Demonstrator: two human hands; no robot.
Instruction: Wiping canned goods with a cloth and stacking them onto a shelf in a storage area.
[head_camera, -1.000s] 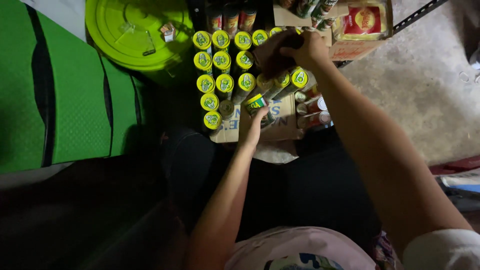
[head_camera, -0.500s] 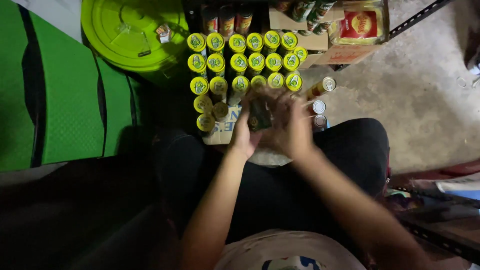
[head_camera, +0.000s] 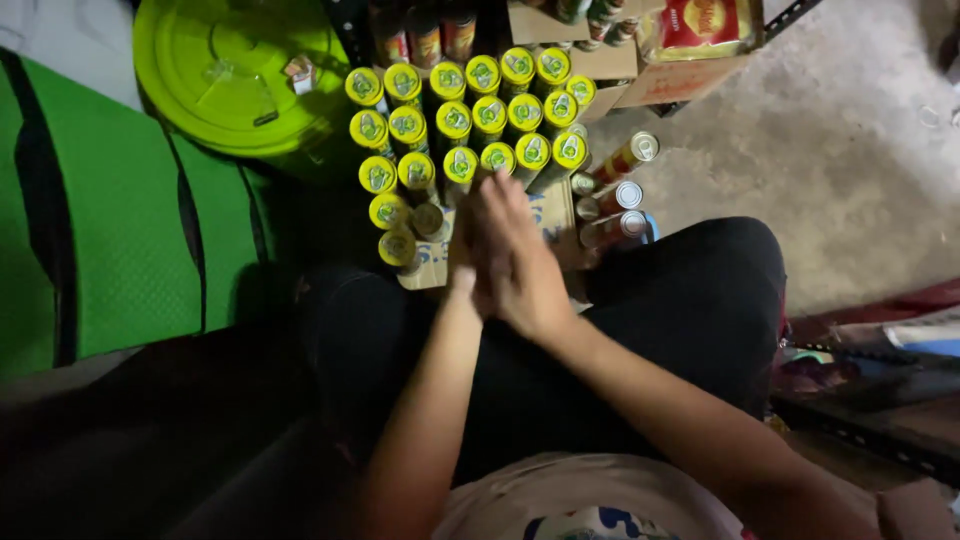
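a: what do the hands show here?

b: i see my right hand (head_camera: 525, 265) laid flat over my left hand (head_camera: 462, 262), palms pressed together, fingers straight; whether anything sits between the palms i cannot tell; nothing shows past their edges.

a: and the cans?

b: the yellow-lidded cans (head_camera: 470, 115) stand upright in packed rows just beyond the fingertips, on a flattened cardboard sheet (head_camera: 430, 272); the nearest ones almost touch the fingertips; to the right of the hands, three red cans (head_camera: 618, 195) lie on their sides, silver ends toward me.

a: how would a can handle?

b: i judge each one stiff-walled, slim and light enough for one hand; the smooth lid looks slippery, so i would take it round the body below the rim, from the open near edge of the block; neighbours stand touching, so a careless pull could topple them.

a: surroundings?

b: a lime-green round lid (head_camera: 240, 75) lies well off to the left, beyond the hands; a green mat (head_camera: 120, 230) lies nearer on that side.
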